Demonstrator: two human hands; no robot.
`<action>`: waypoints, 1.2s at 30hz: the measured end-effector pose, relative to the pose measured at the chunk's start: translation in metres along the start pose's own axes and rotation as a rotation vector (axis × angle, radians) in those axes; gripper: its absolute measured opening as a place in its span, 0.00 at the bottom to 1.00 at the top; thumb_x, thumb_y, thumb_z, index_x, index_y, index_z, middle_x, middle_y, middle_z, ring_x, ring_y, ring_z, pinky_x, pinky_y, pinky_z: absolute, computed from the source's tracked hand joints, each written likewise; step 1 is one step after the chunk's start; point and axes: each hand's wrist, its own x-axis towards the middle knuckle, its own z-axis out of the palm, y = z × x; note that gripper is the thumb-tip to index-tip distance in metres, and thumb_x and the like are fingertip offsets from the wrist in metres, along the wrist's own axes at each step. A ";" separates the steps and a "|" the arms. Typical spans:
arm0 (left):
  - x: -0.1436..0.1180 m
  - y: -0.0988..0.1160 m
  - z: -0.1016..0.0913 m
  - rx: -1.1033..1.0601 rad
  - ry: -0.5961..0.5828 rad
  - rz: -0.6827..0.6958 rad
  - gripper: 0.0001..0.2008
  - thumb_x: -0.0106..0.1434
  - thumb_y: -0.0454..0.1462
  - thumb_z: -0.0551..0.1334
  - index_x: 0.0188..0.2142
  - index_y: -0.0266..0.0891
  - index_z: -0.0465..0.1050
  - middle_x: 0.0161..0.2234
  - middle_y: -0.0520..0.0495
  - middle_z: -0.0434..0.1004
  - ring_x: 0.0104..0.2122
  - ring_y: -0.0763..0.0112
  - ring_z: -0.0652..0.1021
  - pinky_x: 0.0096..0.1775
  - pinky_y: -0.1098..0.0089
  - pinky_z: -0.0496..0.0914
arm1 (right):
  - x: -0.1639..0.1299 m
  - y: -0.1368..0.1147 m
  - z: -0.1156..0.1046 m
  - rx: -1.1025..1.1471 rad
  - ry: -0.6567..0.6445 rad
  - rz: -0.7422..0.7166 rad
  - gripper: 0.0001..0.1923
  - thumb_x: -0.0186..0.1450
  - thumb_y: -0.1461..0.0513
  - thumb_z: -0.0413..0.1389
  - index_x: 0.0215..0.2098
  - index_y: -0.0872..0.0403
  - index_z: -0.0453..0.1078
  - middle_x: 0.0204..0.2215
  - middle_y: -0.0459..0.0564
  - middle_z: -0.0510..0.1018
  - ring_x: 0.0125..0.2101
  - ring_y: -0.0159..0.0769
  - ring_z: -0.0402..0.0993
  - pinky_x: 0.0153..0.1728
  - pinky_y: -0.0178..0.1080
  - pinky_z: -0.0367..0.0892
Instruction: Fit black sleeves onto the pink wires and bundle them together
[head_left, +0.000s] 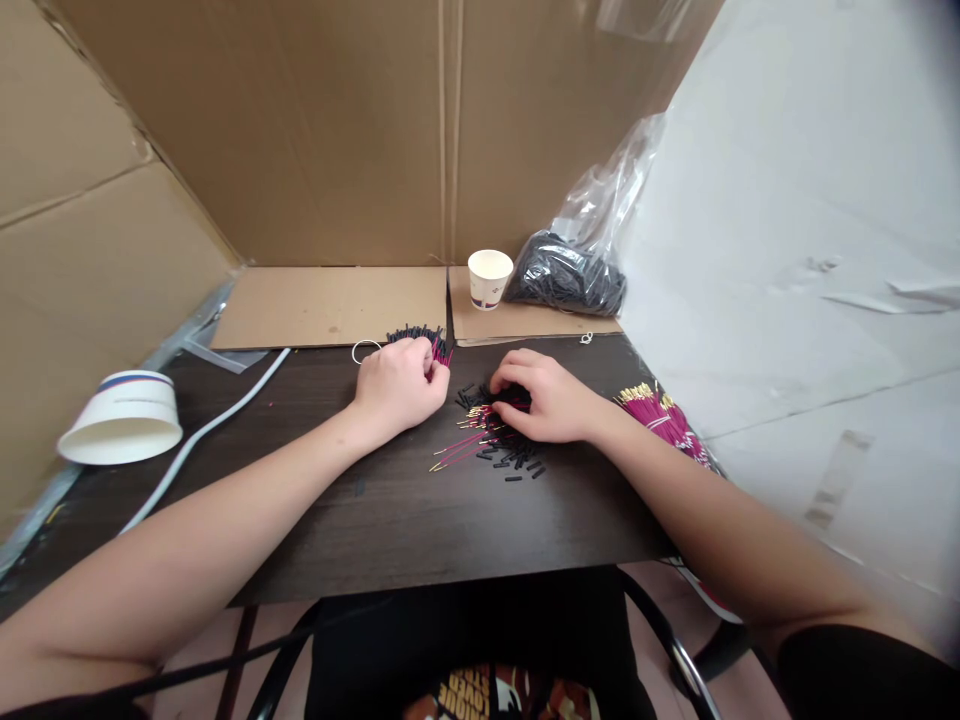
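Both hands down on the dark table [390, 520], busy with little wires and black sleeves.

The left hand [401, 383] is curled shut around a bundle of magenta wires [441, 350] with black tips, which pokes out past the fingers toward the back of the table, right next to a small metal ring [365, 351]. The right hand [544, 398] lies palm down with fingers bent on a loose pile of short black tubes [510, 460] and a few stray magenta wires with gold ends [459, 452]; can't tell if it's actually pinching anything. A bigger heap of magenta wires [664, 415] lies by the right wrist at the table edge. Further back there's a paper cup [490, 277], a plastic bag of black pieces [570, 272], and off to the left a tipped paper bowl [124, 418].
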 end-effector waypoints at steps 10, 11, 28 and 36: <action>0.005 0.000 0.000 0.067 -0.097 -0.084 0.10 0.66 0.39 0.65 0.29 0.42 0.68 0.32 0.43 0.80 0.32 0.57 0.77 0.36 0.61 0.63 | 0.002 0.002 0.000 0.016 -0.039 -0.046 0.05 0.68 0.69 0.60 0.37 0.53 0.75 0.36 0.52 0.78 0.39 0.43 0.73 0.44 0.45 0.69; 0.005 0.000 0.000 0.068 -0.094 -0.083 0.10 0.66 0.39 0.65 0.29 0.42 0.68 0.32 0.43 0.80 0.32 0.57 0.77 0.36 0.61 0.63 | 0.002 0.002 0.000 0.016 -0.039 -0.053 0.06 0.69 0.69 0.60 0.37 0.53 0.75 0.36 0.52 0.78 0.39 0.43 0.73 0.44 0.45 0.69; -0.008 -0.001 0.014 -0.167 -0.010 0.508 0.11 0.76 0.37 0.62 0.44 0.37 0.85 0.45 0.38 0.80 0.44 0.55 0.76 0.44 0.56 0.77 | 0.002 -0.002 -0.001 0.018 -0.015 -0.072 0.06 0.65 0.69 0.59 0.34 0.52 0.69 0.31 0.48 0.74 0.35 0.40 0.68 0.42 0.43 0.64; -0.009 -0.001 0.018 -0.251 -0.001 0.516 0.12 0.77 0.36 0.64 0.39 0.38 0.87 0.45 0.38 0.81 0.45 0.54 0.74 0.51 0.52 0.76 | -0.001 0.003 -0.016 -0.038 -0.120 0.000 0.04 0.66 0.67 0.60 0.35 0.53 0.71 0.32 0.47 0.74 0.33 0.37 0.68 0.38 0.40 0.63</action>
